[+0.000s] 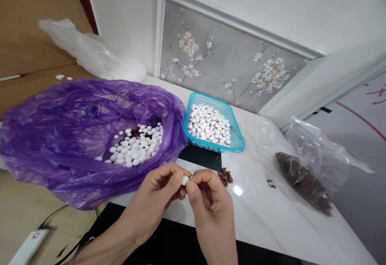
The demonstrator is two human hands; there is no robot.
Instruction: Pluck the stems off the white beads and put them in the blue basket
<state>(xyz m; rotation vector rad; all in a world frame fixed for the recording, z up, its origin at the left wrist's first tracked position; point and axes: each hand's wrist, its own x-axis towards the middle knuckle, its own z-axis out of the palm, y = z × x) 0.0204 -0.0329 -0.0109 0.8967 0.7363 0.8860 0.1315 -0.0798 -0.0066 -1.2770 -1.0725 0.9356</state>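
Note:
My left hand (167, 190) pinches a small white ball (185, 180) between thumb and fingertips, above the table's front edge. My right hand (211, 200) meets it there, thumb and forefinger pressed together against the ball's side. Whatever those right fingertips hold is too small to make out. Just beyond my right hand lies a little heap of reddish-brown bits (225, 177). To the left, a purple plastic bag (75, 112) gapes wide, with many white balls (132, 150) and some brown bits inside. Behind my hands stands a blue plastic basket (238, 138) filled with white balls showing brown marks.
A clear bag of dark brown material (304, 180) lies on the white table (262, 224) at right, near a few loose crumbs (271, 183). A translucent white bag (99, 54) sits at back left. A framed flower panel (223, 52) leans behind.

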